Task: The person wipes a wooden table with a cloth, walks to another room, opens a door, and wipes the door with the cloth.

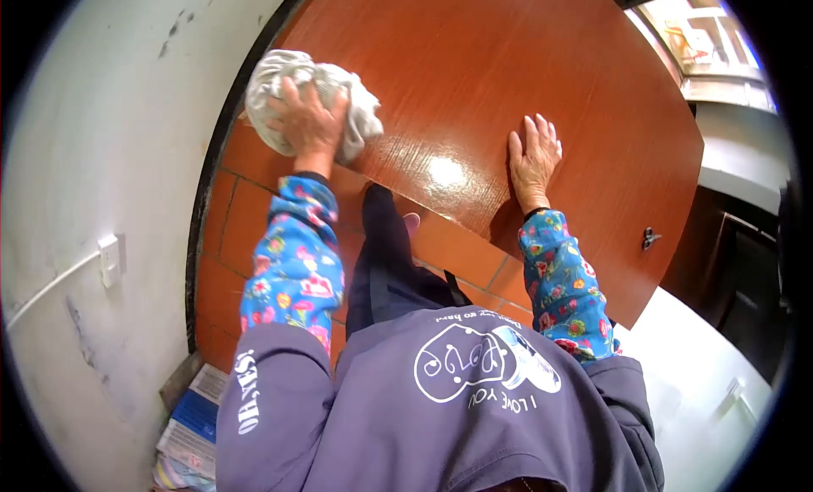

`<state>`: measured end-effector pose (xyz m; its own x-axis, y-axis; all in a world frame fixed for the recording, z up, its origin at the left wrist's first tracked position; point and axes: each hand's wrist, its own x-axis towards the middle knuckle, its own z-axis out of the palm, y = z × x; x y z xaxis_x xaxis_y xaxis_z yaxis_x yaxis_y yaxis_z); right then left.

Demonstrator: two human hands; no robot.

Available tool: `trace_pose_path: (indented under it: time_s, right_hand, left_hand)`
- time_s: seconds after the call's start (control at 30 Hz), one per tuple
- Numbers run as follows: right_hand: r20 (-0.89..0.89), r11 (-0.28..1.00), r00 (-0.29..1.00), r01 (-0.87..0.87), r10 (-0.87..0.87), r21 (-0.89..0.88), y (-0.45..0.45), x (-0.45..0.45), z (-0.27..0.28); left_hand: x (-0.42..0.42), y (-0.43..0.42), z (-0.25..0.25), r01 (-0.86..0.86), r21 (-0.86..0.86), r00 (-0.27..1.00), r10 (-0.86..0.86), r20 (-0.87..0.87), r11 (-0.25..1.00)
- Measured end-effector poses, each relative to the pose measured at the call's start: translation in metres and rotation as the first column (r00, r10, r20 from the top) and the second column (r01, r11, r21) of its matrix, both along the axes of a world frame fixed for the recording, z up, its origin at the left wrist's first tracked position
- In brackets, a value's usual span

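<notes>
Two hands [312, 128] [534, 163] press, left on crumpled cloth [360, 111], right on glossy wood [440, 77].

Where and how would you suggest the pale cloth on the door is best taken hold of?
I'd grip the pale cloth by its bunched middle, from the person's side, fingers spread and palm toward the door, where the left hand is: folds bulge there, and the door backs the far side.

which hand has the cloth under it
The left hand, its fingers spread over the crumpled off-white cloth; the right hand rests on the reddish-brown door without one.
</notes>
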<state>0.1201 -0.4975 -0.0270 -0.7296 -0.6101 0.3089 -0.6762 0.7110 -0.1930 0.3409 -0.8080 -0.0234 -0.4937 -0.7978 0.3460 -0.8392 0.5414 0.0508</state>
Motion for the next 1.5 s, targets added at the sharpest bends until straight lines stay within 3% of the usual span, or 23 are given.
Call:
trace_pose_path:
  time_s: [0.03,0.1,0.2,0.23,0.27,0.3,0.33,0.47,0.57,0.67,0.77,0.83,1.1,1.23,1.4,1.5]
  right_hand:
    - [0.008,1.000,1.000,0.003,-0.003,-0.005,0.001,0.001,0.000]
    - [0.014,1.000,1.000,0.003,-0.003,-0.005,0.000,0.003,0.001]
    - [0.015,1.000,1.000,0.006,-0.006,-0.025,0.003,0.007,0.004]
    - [0.010,0.999,1.000,0.014,-0.014,-0.041,-0.004,0.006,0.005]
    - [-0.007,0.999,1.000,0.022,-0.022,-0.045,-0.004,0.006,0.004]
    - [-0.011,0.998,1.000,0.025,-0.026,-0.054,-0.003,0.007,0.004]
    - [-0.012,0.998,1.000,0.027,-0.028,-0.062,-0.003,0.008,0.004]
    - [-0.004,0.997,1.000,0.030,-0.031,-0.074,-0.004,0.008,0.008]
    - [0.011,0.997,0.999,0.031,-0.030,-0.072,-0.004,0.011,0.011]
    - [0.033,0.998,0.998,0.049,-0.047,-0.051,-0.002,0.012,0.009]
    - [0.046,0.997,0.997,0.059,-0.057,-0.043,-0.005,0.013,0.021]
    - [0.068,0.998,0.997,0.045,-0.041,-0.049,-0.006,0.013,0.024]
    - [0.179,0.995,0.980,0.072,-0.084,0.071,0.002,0.024,0.028]
    - [0.154,0.995,0.985,0.070,-0.081,0.077,0.003,0.023,0.030]
    - [0.121,0.990,0.984,0.120,-0.129,0.077,-0.004,0.023,0.031]
    - [0.063,0.985,0.983,0.170,-0.173,0.041,-0.041,0.010,0.041]
  left_hand:
    - [-0.001,-0.021,-0.009,0.016,-0.050,0.999,-0.014,0.048,0.999]
    - [-0.012,-0.058,-0.010,0.013,0.014,1.000,-0.013,0.001,1.000]
    - [-0.013,-0.063,-0.013,0.117,-0.027,0.988,-0.119,-0.096,0.993]
    - [-0.009,-0.058,-0.020,0.166,-0.074,0.974,-0.175,-0.141,0.983]
    - [-0.004,-0.042,-0.016,0.200,-0.133,0.975,-0.210,-0.070,0.971]
    - [0.001,-0.025,-0.020,0.237,-0.064,0.961,-0.243,-0.132,0.969]
    - [0.006,-0.012,-0.031,0.354,-0.134,0.903,-0.376,-0.208,0.926]
    - [0.016,0.062,0.003,0.522,0.141,0.831,-0.464,-0.307,0.841]
    - [0.003,0.055,0.017,0.447,0.207,0.863,-0.358,-0.357,0.870]
    - [-0.020,0.031,0.000,0.345,0.131,0.933,-0.325,-0.152,0.930]
    - [-0.067,-0.019,-0.010,0.332,0.072,0.928,-0.312,-0.205,0.941]
    - [-0.106,-0.051,-0.015,0.289,-0.005,0.946,-0.286,-0.152,0.957]
    - [-0.247,-0.147,-0.024,0.425,-0.070,0.890,-0.430,-0.151,0.903]
    - [-0.303,-0.175,-0.021,0.469,-0.105,0.867,-0.480,-0.136,0.877]
    - [-0.288,-0.169,-0.004,0.541,0.041,0.835,-0.530,-0.150,0.840]
    - [-0.248,-0.169,-0.028,0.676,-0.053,0.709,-0.668,-0.225,0.735]
